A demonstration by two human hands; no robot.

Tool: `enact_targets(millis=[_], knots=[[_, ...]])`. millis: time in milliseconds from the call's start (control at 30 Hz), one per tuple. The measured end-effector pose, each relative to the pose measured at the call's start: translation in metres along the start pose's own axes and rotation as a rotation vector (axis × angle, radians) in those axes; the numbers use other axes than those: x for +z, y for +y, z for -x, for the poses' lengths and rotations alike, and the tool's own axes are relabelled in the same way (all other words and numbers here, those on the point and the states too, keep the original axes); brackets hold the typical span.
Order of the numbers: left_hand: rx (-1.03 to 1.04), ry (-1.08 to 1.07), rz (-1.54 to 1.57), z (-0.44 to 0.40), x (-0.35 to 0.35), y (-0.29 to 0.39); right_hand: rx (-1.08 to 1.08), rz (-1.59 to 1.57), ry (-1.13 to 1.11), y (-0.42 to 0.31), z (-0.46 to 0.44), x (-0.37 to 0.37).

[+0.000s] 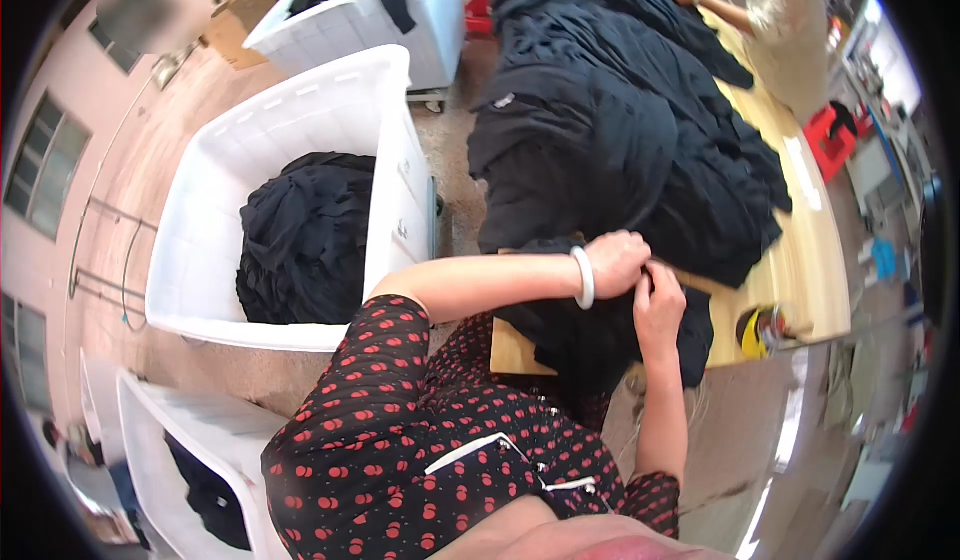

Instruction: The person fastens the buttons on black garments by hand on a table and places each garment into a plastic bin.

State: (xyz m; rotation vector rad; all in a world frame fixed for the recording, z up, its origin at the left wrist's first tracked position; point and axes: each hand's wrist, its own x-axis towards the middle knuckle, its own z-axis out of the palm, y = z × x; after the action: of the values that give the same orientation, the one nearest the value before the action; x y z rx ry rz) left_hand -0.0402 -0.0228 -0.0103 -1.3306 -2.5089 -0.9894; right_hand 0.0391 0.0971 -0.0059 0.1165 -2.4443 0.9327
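My left hand (617,262), with a white bangle at the wrist, is closed with its fingers curled at the edge of a black garment (585,340). Right beside it my right hand (658,310) is closed too, thumb and fingertips pinched on the same dark cloth. The fingertips of both hands nearly meet, and the exact bit of fabric between them is too small to make out. This garment lies over the near edge of a wooden table (825,260) and hangs toward my lap.
A long heap of black garments (630,150) covers much of the table. A yellow-and-black round object (757,332) sits at the near right corner. White bins (285,110) of black cloth stand left. Another person (790,35) works at the far right side; red stools (832,140) stand beyond.
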Motion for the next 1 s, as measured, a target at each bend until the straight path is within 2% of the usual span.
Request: enact_targets(millis=[133,200,267,433,533,667,733,800,867,1000], knots=[[0.06,-0.092,-0.008,-0.003,-0.022,0.001,-0.035,-0.122,0.019,-0.003,-0.003,-0.007],[0.2,-0.117,0.141,-0.004,-0.029,-0.009,-0.028,-0.201,0.007,0.003,-0.003,-0.006],[0.191,-0.204,0.269,-0.006,-0.037,-0.013,0.035,-0.243,-0.022,0.006,-0.005,-0.006],[-0.174,-0.47,0.377,-0.011,-0.05,-0.015,0.261,-0.523,-0.255,0.007,-0.006,-0.01],[-0.2,-0.527,0.376,-0.008,-0.048,-0.018,0.248,-0.496,-0.235,0.014,0.001,0.001],[-0.171,-0.536,0.196,-0.005,-0.046,-0.03,0.212,-0.244,-0.247,0.02,0.019,-0.01],[-0.239,-0.615,0.157,-0.01,-0.05,-0.039,0.172,-0.118,-0.271,0.03,0.029,-0.023],[-0.207,-0.66,0.128,-0.022,-0.049,-0.041,0.149,-0.11,-0.253,0.029,0.034,-0.025],[-0.169,-0.551,0.001,-0.038,-0.039,-0.027,0.12,-0.094,-0.232,0.029,0.037,-0.03],[-0.012,-0.554,-0.229,-0.054,-0.01,0.008,0.024,-0.012,-0.163,0.025,0.04,-0.024]])
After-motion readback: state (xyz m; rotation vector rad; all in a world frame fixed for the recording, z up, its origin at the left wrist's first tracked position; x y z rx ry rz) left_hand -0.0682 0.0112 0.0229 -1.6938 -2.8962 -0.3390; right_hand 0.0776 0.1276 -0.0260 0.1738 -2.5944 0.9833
